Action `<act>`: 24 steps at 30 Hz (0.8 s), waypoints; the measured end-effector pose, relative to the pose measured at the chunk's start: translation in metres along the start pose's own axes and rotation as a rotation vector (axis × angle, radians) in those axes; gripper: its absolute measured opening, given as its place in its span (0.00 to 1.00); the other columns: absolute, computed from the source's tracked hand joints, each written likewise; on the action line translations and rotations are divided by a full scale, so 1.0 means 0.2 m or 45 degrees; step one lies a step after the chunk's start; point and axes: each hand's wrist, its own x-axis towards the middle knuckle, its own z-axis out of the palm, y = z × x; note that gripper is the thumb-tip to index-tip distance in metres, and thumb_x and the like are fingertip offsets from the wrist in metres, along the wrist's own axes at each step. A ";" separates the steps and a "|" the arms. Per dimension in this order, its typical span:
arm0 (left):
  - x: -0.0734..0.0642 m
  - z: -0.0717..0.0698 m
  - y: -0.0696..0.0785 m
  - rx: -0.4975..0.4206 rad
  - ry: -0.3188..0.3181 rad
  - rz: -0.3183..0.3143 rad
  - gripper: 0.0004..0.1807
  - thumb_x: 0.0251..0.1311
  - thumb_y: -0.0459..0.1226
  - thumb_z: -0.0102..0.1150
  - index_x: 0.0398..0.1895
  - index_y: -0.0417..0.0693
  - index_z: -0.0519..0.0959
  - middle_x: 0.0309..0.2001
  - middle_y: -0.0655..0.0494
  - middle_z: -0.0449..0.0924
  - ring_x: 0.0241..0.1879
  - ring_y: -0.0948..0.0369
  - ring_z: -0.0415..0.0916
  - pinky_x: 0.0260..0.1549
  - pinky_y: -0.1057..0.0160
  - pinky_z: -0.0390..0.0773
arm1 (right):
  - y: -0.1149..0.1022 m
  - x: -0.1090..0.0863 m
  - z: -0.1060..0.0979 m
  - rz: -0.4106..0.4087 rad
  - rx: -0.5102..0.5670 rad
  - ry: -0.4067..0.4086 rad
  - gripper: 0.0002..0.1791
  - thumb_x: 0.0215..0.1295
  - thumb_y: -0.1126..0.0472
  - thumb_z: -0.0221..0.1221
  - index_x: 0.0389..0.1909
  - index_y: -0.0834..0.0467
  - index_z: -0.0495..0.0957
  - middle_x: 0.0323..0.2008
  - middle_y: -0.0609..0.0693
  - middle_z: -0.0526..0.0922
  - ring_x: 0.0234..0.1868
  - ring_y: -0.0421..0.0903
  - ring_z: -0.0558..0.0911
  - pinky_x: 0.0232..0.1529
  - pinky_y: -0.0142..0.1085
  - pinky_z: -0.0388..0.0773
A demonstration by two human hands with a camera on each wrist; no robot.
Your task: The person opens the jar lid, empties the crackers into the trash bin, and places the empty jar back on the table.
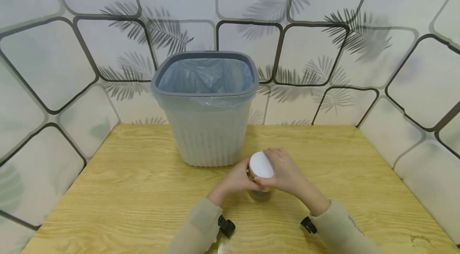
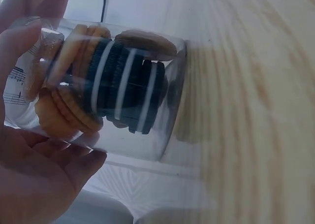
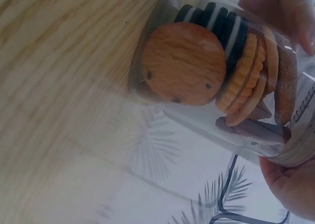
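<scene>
A clear jar (image 1: 259, 195) with a white lid (image 1: 261, 165) stands upright on the wooden table. My left hand (image 1: 235, 179) grips the jar's upper body from the left side. From the right, my right hand (image 1: 287, 172) holds the lid, its thumb at the near edge and its fingers round the far edge. Through the jar wall, the left wrist view shows dark sandwich cookies (image 2: 123, 86) with white filling and golden sandwich cookies (image 2: 64, 113). A large round brown cookie (image 3: 184, 64) lies against the wall in the right wrist view.
Behind the jar, slightly left, a pale ribbed trash bin (image 1: 210, 134) with a grey rim holds a translucent bag liner (image 1: 206, 76). Patterned walls (image 1: 309, 54) enclose the wooden table (image 1: 143, 190) at the back and both sides.
</scene>
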 end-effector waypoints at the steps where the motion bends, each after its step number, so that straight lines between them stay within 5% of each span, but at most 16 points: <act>1: 0.00 0.00 0.00 -0.014 -0.004 -0.003 0.43 0.37 0.39 0.72 0.59 0.44 0.62 0.49 0.56 0.70 0.45 0.62 0.68 0.43 0.64 0.69 | 0.00 0.00 0.00 0.009 -0.013 -0.001 0.41 0.35 0.43 0.67 0.47 0.70 0.70 0.42 0.60 0.75 0.41 0.52 0.71 0.33 0.42 0.74; 15: 0.00 0.03 -0.02 -0.078 -0.040 0.143 0.49 0.35 0.36 0.73 0.63 0.49 0.56 0.53 0.56 0.66 0.49 0.62 0.66 0.47 0.63 0.67 | -0.07 -0.01 0.02 0.146 -0.122 0.001 0.51 0.36 0.36 0.64 0.50 0.76 0.66 0.45 0.66 0.71 0.47 0.58 0.69 0.40 0.46 0.72; 24: 0.00 0.02 -0.03 -0.081 0.003 0.122 0.45 0.34 0.38 0.73 0.60 0.47 0.61 0.49 0.57 0.70 0.45 0.62 0.69 0.43 0.64 0.70 | -0.08 0.00 0.03 0.128 -0.081 0.035 0.44 0.36 0.41 0.65 0.47 0.73 0.70 0.42 0.63 0.73 0.44 0.57 0.70 0.35 0.45 0.73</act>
